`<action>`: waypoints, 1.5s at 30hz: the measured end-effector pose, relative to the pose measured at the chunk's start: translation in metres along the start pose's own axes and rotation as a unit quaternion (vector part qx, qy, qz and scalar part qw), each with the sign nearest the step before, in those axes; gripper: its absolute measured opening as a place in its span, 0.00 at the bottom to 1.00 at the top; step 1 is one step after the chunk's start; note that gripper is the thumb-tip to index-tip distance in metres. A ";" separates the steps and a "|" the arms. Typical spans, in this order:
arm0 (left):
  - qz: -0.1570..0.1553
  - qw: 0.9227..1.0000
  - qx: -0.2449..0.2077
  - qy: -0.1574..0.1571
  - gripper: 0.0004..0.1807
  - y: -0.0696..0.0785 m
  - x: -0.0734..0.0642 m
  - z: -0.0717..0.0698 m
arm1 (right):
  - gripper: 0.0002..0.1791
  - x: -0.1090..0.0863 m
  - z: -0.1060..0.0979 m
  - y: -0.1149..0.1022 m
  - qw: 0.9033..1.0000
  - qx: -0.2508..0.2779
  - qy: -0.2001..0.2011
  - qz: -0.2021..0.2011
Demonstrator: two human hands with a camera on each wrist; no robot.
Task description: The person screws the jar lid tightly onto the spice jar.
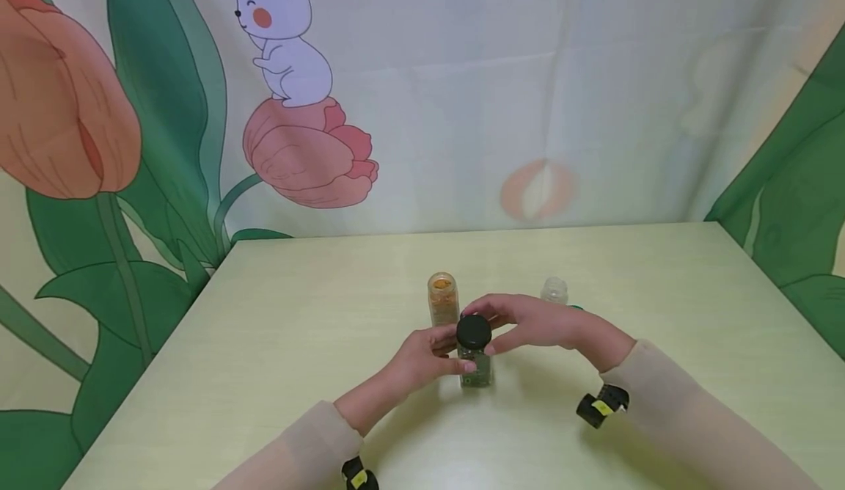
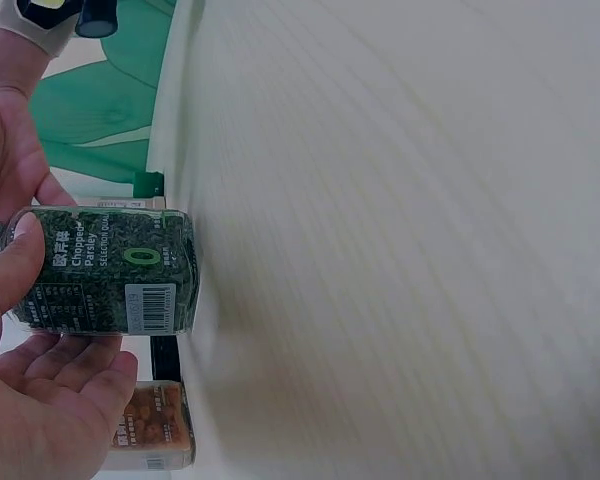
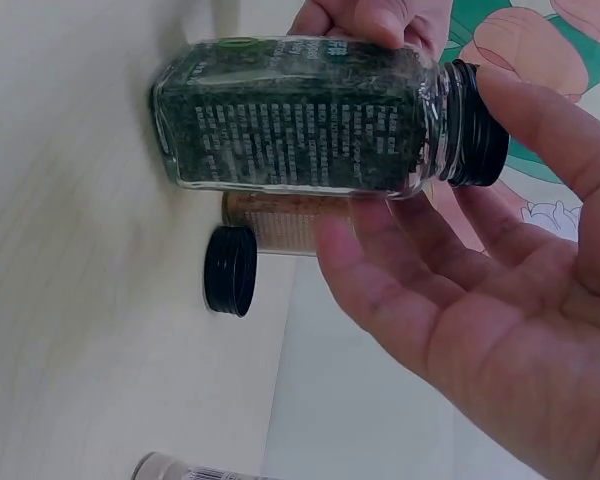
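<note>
A light cloth [image 1: 449, 108] with printed flowers and a rabbit hung behind the parsley jar [image 3: 290, 130], which stood upright over the pale table [image 1: 297, 343]. The left hand [image 1: 417, 361] gripped this jar from its left side, with thumb across the front. The right hand [image 1: 535, 321] was at its right, fingers bent around the black lid [image 1: 474, 331]; whether they gripped it, I could not tell. An orange-filled jar [image 1: 443, 303] was behind the parsley jar, slightly left; a clear jar [image 1: 554, 290], behind and right. A loose cap [image 3: 230, 270] also lay behind it.
</note>
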State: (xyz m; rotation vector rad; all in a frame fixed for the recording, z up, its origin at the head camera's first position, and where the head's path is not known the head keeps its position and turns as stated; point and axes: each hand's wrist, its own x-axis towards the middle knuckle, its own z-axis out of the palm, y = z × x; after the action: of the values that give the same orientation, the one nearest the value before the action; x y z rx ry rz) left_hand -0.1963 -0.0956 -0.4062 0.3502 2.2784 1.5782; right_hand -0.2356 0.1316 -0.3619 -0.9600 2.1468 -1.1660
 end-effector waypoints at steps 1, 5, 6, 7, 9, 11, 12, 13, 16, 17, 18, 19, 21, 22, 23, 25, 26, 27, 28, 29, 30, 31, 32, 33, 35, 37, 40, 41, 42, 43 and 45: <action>0.001 1.000 0.000 0.001 0.30 0.000 0.000 0.000 | 0.29 0.000 0.000 0.000 1.000 0.000 0.000 -0.005; 0.002 1.000 -0.001 0.002 0.30 0.000 0.000 0.001 | 0.27 0.001 0.000 0.002 1.000 0.002 0.008 -0.004; 0.002 1.000 -0.001 0.002 0.30 0.000 0.000 0.001 | 0.27 0.000 0.000 0.001 1.000 0.001 0.010 -0.001; 0.001 1.000 0.000 0.002 0.30 0.000 0.000 0.001 | 0.27 0.000 0.001 0.002 1.000 0.001 0.014 0.004; 0.000 1.000 0.000 0.002 0.31 0.001 0.000 0.001 | 0.26 -0.001 0.002 0.002 1.000 0.001 0.021 0.011; -0.001 1.000 0.000 0.001 0.31 0.002 0.000 0.001 | 0.26 -0.002 0.003 0.002 0.999 0.001 0.028 0.017; -0.002 1.000 -0.001 0.001 0.31 0.002 0.000 0.001 | 0.26 -0.002 0.004 0.002 0.999 0.002 0.031 0.020; -0.002 1.000 -0.001 0.000 0.31 0.002 0.000 0.001 | 0.26 -0.002 0.005 0.003 0.999 0.002 0.034 0.022; -0.002 1.000 -0.002 -0.003 0.31 0.002 0.000 0.000 | 0.25 -0.002 0.006 0.002 0.999 0.004 0.042 0.025; -0.002 1.000 -0.003 -0.004 0.31 0.002 0.000 0.000 | 0.25 -0.002 0.006 0.002 0.999 0.004 0.044 0.027; -0.003 1.000 -0.002 -0.003 0.31 0.002 0.000 0.000 | 0.25 -0.002 0.007 0.001 0.998 0.005 0.047 0.028; -0.003 1.000 -0.002 -0.004 0.31 0.002 0.000 0.000 | 0.25 -0.002 0.007 0.001 0.998 0.005 0.050 0.030; -0.004 1.000 -0.001 -0.003 0.31 0.002 0.000 0.000 | 0.24 -0.002 0.008 0.001 0.998 0.005 0.058 0.035; -0.004 1.000 -0.001 -0.002 0.31 0.002 0.000 0.000 | 0.24 -0.002 0.009 0.001 0.997 0.006 0.062 0.036; -0.004 1.000 -0.001 -0.002 0.31 0.002 0.000 0.001 | 0.24 -0.003 0.010 0.001 0.997 0.005 0.066 0.038; -0.004 1.000 -0.001 -0.002 0.31 0.002 0.000 0.001 | 0.24 -0.002 0.012 0.001 0.996 0.008 0.074 0.039; -0.003 1.000 -0.002 -0.002 0.31 0.002 0.001 0.001 | 0.24 -0.002 0.012 0.002 0.996 0.010 0.077 0.038; -0.003 1.000 -0.003 -0.002 0.31 0.002 0.001 0.001 | 0.24 -0.002 0.013 0.002 0.996 0.012 0.080 0.038; -0.003 1.000 -0.004 -0.001 0.31 0.002 0.001 0.001 | 0.24 -0.002 0.014 0.003 0.996 0.014 0.083 0.036; -0.003 1.000 -0.004 -0.001 0.31 0.002 0.001 0.001 | 0.24 -0.002 0.015 0.004 0.996 0.017 0.086 0.036; -0.003 1.000 -0.005 0.000 0.31 0.002 0.001 0.001 | 0.24 -0.002 0.015 0.004 0.995 0.019 0.089 0.033; -0.003 1.000 -0.005 0.000 0.31 0.002 0.001 0.001 | 0.24 -0.002 0.016 0.005 0.995 0.019 0.092 0.031; -0.003 1.000 -0.005 0.000 0.31 0.002 0.001 0.002 | 0.24 -0.003 0.017 0.005 0.995 0.019 0.096 0.030; -0.003 1.000 -0.005 0.000 0.31 0.002 0.001 0.002 | 0.23 -0.003 0.018 0.005 0.994 0.019 0.101 0.028; -0.004 1.000 -0.003 0.000 0.31 0.002 0.001 0.002 | 0.23 -0.003 0.020 0.005 0.993 0.015 0.111 0.028; -0.004 1.000 -0.001 -0.001 0.31 0.002 0.001 0.002 | 0.23 -0.004 0.022 0.005 0.992 0.009 0.121 0.030; -0.002 1.000 0.002 -0.001 0.31 0.002 0.001 0.002 | 0.24 -0.003 0.024 0.005 0.991 -0.005 0.132 0.035; -0.001 1.000 0.002 -0.001 0.31 0.002 0.001 0.002 | 0.24 -0.003 0.025 0.004 0.990 -0.009 0.136 0.036; 0.000 1.000 0.002 -0.002 0.31 0.001 0.001 0.002 | 0.25 -0.003 0.026 0.004 0.989 -0.013 0.140 0.038; 0.002 1.000 0.002 -0.002 0.31 0.001 0.001 0.002 | 0.25 -0.003 0.027 0.005 0.989 -0.016 0.143 0.040; 0.002 1.000 0.002 -0.002 0.31 0.001 0.001 0.001 | 0.25 -0.003 0.028 0.005 0.988 -0.019 0.150 0.042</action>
State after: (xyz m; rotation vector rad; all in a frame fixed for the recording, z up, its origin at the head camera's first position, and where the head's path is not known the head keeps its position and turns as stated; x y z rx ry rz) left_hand -0.1966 -0.0938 -0.4061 0.3598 2.2787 1.5750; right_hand -0.2158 0.1218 -0.3800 -0.7388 2.4250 -1.3007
